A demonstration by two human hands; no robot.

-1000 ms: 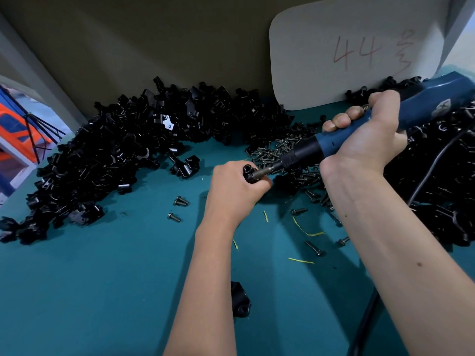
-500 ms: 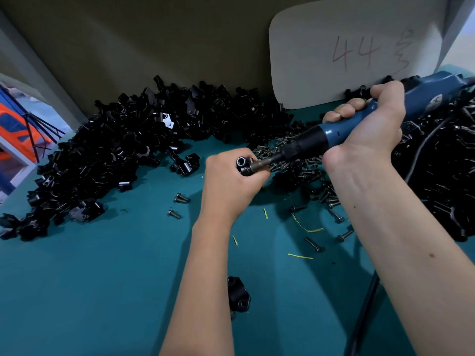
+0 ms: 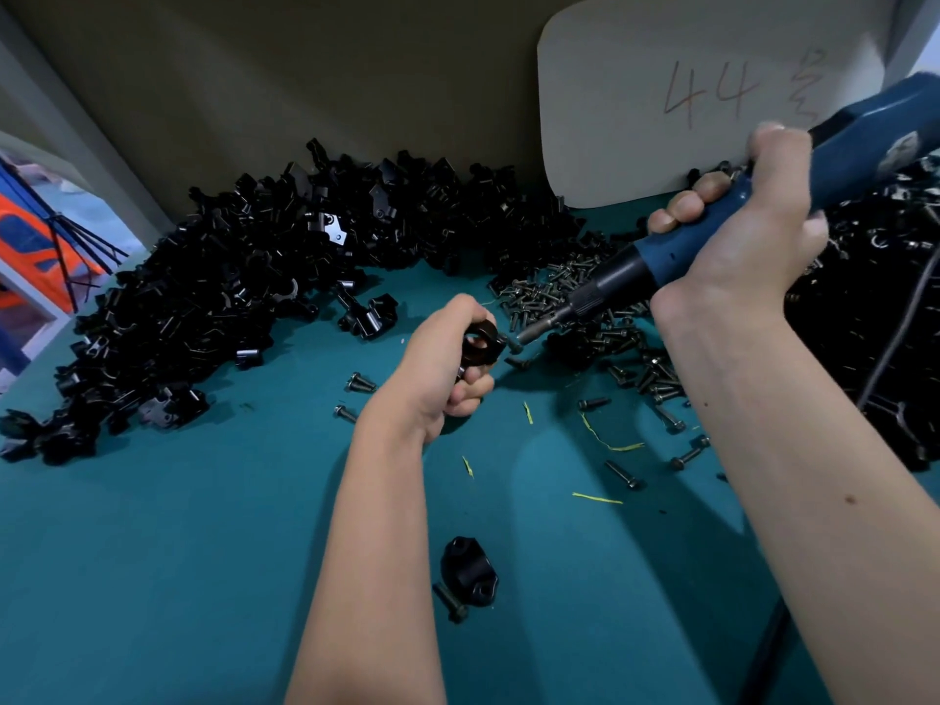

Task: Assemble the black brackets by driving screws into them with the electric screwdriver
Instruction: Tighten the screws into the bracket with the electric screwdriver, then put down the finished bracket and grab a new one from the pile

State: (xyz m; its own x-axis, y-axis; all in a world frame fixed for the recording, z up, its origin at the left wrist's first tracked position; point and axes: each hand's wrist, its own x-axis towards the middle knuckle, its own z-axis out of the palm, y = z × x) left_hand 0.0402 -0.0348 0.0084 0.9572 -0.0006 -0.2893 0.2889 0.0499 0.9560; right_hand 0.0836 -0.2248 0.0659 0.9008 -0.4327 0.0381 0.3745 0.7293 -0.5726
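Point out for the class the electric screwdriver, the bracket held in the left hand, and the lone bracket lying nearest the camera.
electric screwdriver (image 3: 686, 246), head view, blue body.
held bracket (image 3: 480, 343), head view, ring's outer face.
lone bracket (image 3: 465, 567), head view, top surface.

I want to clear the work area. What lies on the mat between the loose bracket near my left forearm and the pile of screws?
In the head view, between the loose bracket and the screw pile lie yellow shavings and stray screws on the mat.
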